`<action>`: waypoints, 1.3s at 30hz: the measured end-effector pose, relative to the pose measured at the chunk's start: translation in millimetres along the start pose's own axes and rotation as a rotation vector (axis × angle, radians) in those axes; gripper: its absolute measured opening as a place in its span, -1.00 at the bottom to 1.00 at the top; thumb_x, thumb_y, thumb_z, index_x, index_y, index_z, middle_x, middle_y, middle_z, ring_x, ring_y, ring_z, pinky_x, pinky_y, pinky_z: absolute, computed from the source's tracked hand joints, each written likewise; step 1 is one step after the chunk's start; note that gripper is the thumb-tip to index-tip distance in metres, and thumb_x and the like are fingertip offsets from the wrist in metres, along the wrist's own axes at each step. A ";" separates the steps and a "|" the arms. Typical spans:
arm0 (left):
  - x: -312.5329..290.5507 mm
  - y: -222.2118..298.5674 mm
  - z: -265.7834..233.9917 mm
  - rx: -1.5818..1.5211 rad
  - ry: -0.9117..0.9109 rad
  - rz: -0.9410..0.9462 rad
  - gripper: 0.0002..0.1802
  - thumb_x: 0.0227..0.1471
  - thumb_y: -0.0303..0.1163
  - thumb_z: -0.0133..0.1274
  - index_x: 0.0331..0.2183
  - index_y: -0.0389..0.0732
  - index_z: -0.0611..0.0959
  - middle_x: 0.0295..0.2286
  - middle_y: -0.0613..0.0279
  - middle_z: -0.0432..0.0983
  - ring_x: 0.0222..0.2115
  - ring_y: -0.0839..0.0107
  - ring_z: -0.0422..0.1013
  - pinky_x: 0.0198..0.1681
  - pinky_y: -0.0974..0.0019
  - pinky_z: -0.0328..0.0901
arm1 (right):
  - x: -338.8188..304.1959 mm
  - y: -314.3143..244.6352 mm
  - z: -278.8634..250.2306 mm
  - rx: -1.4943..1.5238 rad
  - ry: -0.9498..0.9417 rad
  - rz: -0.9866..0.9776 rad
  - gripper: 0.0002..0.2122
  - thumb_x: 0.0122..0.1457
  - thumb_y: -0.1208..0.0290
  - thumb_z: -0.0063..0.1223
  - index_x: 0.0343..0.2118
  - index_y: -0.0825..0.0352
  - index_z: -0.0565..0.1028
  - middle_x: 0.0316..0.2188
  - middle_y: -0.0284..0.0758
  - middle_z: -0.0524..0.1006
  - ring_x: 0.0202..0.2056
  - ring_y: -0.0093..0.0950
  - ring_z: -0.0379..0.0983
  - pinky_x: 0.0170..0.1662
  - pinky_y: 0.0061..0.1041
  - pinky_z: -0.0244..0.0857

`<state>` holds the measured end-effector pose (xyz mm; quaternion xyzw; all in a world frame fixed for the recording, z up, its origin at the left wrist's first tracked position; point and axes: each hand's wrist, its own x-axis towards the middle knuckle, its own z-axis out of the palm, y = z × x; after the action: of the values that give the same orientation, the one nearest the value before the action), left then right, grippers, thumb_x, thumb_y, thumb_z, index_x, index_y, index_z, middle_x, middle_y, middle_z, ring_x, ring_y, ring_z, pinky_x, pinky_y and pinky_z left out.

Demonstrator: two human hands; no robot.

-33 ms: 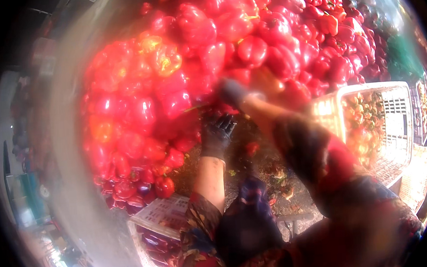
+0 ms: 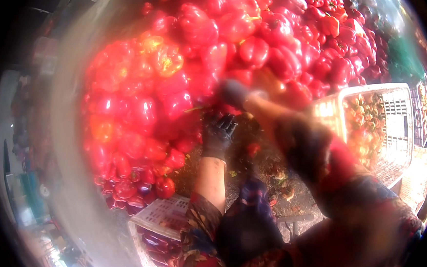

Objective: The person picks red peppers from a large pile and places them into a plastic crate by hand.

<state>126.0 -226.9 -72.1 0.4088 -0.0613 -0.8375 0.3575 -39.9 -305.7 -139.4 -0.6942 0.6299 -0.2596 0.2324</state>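
Observation:
A large heap of red bell peppers (image 2: 197, 27) spreads in front of me, glossy and partly washed out by glare. My left hand (image 2: 217, 137), in a dark glove, is at the near edge of the heap with its fingers curled. Whatever those fingers hold, if anything, is hidden in shadow. Just beyond and to the right, my right hand (image 2: 234, 93), also in a dark glove, reaches in among the peppers. Blur hides its fingers, and red pepper skin shows right beneath it.
To the right a white plastic crate (image 2: 403, 131) lies tipped on its side, with several reddish-green pieces inside. At lower left stands another pale crate (image 2: 145, 250) holding dark red peppers. Plant scraps (image 2: 286, 193) litter the ground by my legs. Green netting (image 2: 404, 58) is at far right.

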 end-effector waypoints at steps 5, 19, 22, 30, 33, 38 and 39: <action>10.0 -2.8 -87.9 0.506 -0.198 0.453 -0.52 0.16 0.00 -0.12 -0.03 -0.11 0.46 -0.01 0.02 0.36 0.02 0.01 0.29 0.14 -0.13 0.17 | -30.3 -102.3 -25.6 0.642 -0.265 0.355 -0.72 0.26 0.23 -0.10 -0.23 0.35 0.52 -0.45 -0.16 0.56 -0.43 -0.23 0.51 -0.29 -0.35 0.35; -144.2 -9.6 155.7 0.032 -0.556 -0.258 -0.45 0.07 0.16 0.02 -0.18 -0.15 0.52 -0.33 0.14 0.46 -0.36 0.19 0.41 -0.31 0.20 0.37 | -254.8 -168.0 -204.3 0.941 0.273 0.188 -0.80 0.25 0.33 0.01 -0.14 0.29 0.51 -0.36 -0.38 0.56 -0.24 -0.59 0.46 -0.16 -0.51 0.34; -189.7 -20.7 195.6 0.257 -0.527 -0.241 -0.53 0.12 0.08 0.00 -0.22 -0.16 0.54 -0.42 0.19 0.49 -0.46 0.26 0.44 -0.40 0.31 0.40 | -295.0 -189.4 -234.4 1.023 0.320 0.381 -0.80 0.26 0.30 -0.04 -0.17 0.27 0.51 -0.43 -0.34 0.57 -0.31 -0.53 0.49 -0.23 -0.45 0.35; -217.4 -128.6 196.0 0.570 -0.493 -0.142 -0.34 0.07 0.18 0.03 -0.08 -0.23 0.46 -0.21 0.16 0.47 -0.23 0.29 0.44 -0.17 0.20 0.43 | -407.3 -177.4 -243.5 0.056 0.305 0.289 -0.87 0.17 0.39 -0.06 -0.27 0.19 0.51 -0.46 -0.14 0.55 -0.39 -0.20 0.54 -0.33 -0.24 0.40; -228.3 -165.9 176.4 0.550 -0.235 -0.169 -0.25 0.06 0.21 0.01 0.01 -0.26 0.42 -0.22 0.10 0.47 -0.25 0.24 0.45 -0.21 0.22 0.43 | -439.8 -163.4 -240.7 0.236 0.317 0.215 -0.85 0.19 0.42 -0.04 -0.21 0.19 0.53 -0.41 -0.20 0.57 -0.33 -0.32 0.56 -0.28 -0.31 0.42; -214.8 -190.7 164.6 0.563 -0.309 -0.109 -0.42 0.14 0.15 -0.09 -0.15 -0.21 0.49 -0.40 0.18 0.47 -0.41 0.29 0.44 -0.40 0.22 0.38 | -464.8 -139.6 -239.2 0.649 0.373 0.269 -0.84 0.23 0.43 -0.06 -0.20 0.25 0.55 -0.37 -0.31 0.59 -0.35 -0.48 0.52 -0.29 -0.40 0.44; -210.8 -179.0 158.8 0.907 -0.561 0.127 -0.44 0.15 0.14 -0.10 -0.14 -0.19 0.49 -0.40 0.19 0.47 -0.41 0.29 0.45 -0.39 0.21 0.38 | -458.5 -137.9 -241.0 0.616 0.330 0.425 -0.84 0.24 0.45 -0.07 -0.20 0.28 0.55 -0.37 -0.31 0.59 -0.38 -0.50 0.50 -0.31 -0.43 0.44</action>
<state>-1.4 11.6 96.9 0.2783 -0.5346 -0.7807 0.1651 -126.2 165.2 101.6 -0.3957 0.6810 -0.4901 0.3735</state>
